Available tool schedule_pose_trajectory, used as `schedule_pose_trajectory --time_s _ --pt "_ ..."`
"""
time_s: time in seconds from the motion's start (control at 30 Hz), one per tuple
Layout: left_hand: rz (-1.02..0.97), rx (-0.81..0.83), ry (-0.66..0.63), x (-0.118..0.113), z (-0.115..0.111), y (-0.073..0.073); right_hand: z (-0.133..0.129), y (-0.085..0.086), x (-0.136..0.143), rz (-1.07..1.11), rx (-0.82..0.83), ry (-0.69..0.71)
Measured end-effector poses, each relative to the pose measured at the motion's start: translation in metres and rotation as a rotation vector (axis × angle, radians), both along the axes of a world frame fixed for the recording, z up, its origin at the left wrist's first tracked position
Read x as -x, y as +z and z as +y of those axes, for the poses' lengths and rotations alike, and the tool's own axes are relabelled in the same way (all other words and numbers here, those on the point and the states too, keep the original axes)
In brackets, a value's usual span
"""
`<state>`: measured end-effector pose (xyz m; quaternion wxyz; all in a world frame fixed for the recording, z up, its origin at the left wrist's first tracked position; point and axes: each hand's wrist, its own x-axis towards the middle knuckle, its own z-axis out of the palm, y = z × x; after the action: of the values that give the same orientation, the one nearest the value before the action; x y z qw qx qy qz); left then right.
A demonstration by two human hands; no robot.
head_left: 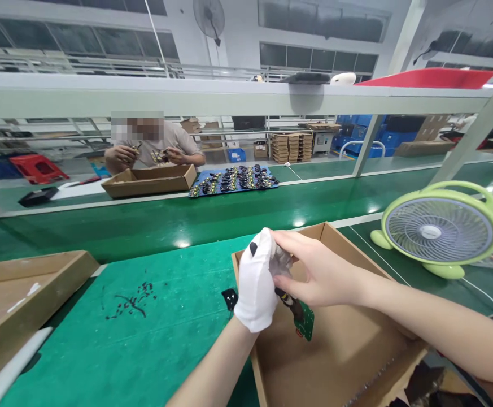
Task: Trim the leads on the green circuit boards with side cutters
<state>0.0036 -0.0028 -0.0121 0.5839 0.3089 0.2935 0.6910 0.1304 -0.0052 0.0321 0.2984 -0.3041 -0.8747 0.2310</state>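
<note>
My left hand (257,288), in a white glove, is closed with its fingers curled toward my right hand. From between the hands hangs a small green circuit board (305,323), with dark and yellow wiring leading up into the grip. A black piece with pale dots (230,298) shows at the left side of the glove. My bare right hand (308,268) meets the left fingertips, thumb and fingers pinched together; what they pinch is hidden. Both hands are above an open cardboard box (314,362).
Small dark scraps (134,299) lie on the green mat (178,328). Another cardboard tray (30,305) stands left, a green fan (436,232) right. Across the bench, a person (157,147) handles parts behind a box (151,182) and a blue tray of assemblies (233,181).
</note>
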Motion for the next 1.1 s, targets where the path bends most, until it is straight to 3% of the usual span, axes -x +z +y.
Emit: schedule_pose_trajectory --time_s 0.23,0.57,0.73,0.97,1.1 --pt "0.014 0.004 -0.063 0.005 0.003 -0.008 -0.002 -0.004 0.003 -0.045 -0.053 -0.061" --pt "0.015 -0.008 -0.128 0.007 -0.009 0.006 -0.003 -0.006 0.008 0.083 -0.145 -0.115" --pt "-0.020 -0.022 -0.094 0.007 -0.010 0.012 -0.002 -0.009 0.017 0.113 -0.162 -0.171" --pt "0.077 -0.113 -0.108 0.011 -0.012 0.017 -0.002 -0.001 0.018 0.166 -0.126 -0.089" --pt "0.174 -0.151 -0.019 0.012 -0.014 0.017 -0.002 -0.001 0.020 0.170 -0.148 -0.063"
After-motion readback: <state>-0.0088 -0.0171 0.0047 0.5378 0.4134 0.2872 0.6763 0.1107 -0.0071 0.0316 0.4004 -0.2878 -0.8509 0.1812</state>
